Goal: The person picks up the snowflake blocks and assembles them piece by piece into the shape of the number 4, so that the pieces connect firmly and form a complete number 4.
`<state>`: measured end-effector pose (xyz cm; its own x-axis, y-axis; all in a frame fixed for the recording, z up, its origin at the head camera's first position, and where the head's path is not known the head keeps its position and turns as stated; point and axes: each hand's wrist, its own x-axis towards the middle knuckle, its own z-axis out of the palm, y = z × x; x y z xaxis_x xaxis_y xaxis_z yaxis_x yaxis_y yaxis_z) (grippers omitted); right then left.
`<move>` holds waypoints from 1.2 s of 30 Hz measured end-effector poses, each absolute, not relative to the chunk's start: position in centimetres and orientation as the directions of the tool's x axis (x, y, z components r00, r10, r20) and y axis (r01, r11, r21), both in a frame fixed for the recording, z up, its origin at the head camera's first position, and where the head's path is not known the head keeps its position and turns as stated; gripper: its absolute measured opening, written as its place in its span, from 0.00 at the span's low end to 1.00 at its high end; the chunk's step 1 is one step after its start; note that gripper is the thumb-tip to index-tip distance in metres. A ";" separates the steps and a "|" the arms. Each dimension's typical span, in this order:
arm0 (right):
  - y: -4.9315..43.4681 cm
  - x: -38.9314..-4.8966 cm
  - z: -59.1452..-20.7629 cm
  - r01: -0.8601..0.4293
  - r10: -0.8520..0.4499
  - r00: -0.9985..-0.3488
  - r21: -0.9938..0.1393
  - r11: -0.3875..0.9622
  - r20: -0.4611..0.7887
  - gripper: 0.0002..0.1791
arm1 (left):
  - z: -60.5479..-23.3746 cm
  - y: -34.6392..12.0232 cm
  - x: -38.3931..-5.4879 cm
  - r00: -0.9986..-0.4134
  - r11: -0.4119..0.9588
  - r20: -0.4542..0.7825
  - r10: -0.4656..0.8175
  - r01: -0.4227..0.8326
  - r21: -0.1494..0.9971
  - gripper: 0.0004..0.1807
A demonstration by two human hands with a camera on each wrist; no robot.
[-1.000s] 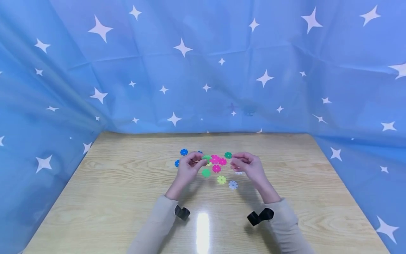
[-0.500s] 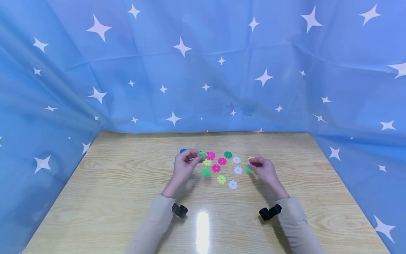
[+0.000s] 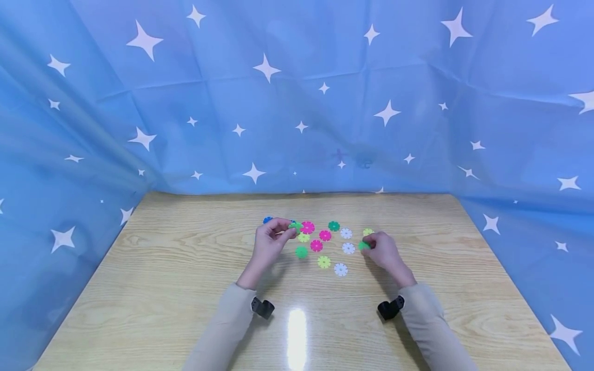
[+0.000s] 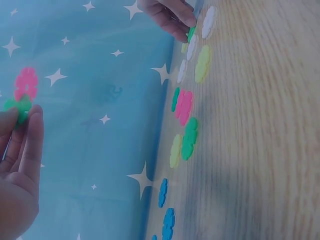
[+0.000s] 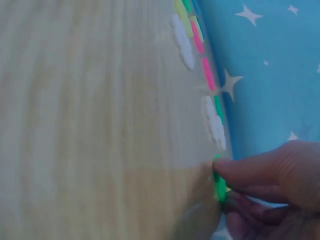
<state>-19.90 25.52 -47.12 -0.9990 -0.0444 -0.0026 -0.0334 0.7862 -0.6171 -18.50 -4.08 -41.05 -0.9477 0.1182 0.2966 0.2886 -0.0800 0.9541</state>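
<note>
My left hand (image 3: 269, 243) pinches a green notched snowflake disc (image 4: 20, 108) between thumb and fingertips, raised over the table. A pink snowflake disc (image 4: 26, 83) is joined to that green one and sticks out beyond the fingers. On the right side of the group, my right hand (image 3: 386, 252) has thumb and fingers on the edges of another green disc (image 5: 218, 180), low at the tabletop. A yellow disc (image 3: 368, 232) lies just behind it. White discs (image 3: 348, 248) lie to its left.
Between the hands, loose pink (image 3: 316, 246), green (image 3: 301, 252), yellow (image 3: 324, 262) and dark green (image 3: 333, 226) discs lie flat on the wooden table (image 3: 153, 288). Several blue discs (image 4: 168, 223) lie near the left hand. A blue star-patterned curtain (image 3: 297, 103) hangs behind.
My right hand has moved away from the left one, out to the right, and taken hold of a green disc there. The left hand shifted slightly left, keeping the joined green and pink discs.
</note>
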 end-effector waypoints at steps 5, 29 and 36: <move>25.5 -20.3 -46.4 0.013 -0.048 -0.995 -0.565 0.825 -0.093 0.14 | -41.2 -4.1 -18.5 -0.951 -0.102 0.290 0.111 0.279 0.955 0.06; 23.7 -17.4 -44.9 -0.140 0.032 -0.985 -0.883 0.448 0.172 0.09 | -41.6 -4.0 -18.5 -0.954 -0.108 0.273 0.123 0.260 0.959 0.05; 20.4 -16.2 -41.9 -0.190 0.057 -0.976 -0.948 0.254 0.211 0.07 | -41.3 -3.9 -18.4 -0.956 -0.122 0.267 0.124 0.252 0.960 0.06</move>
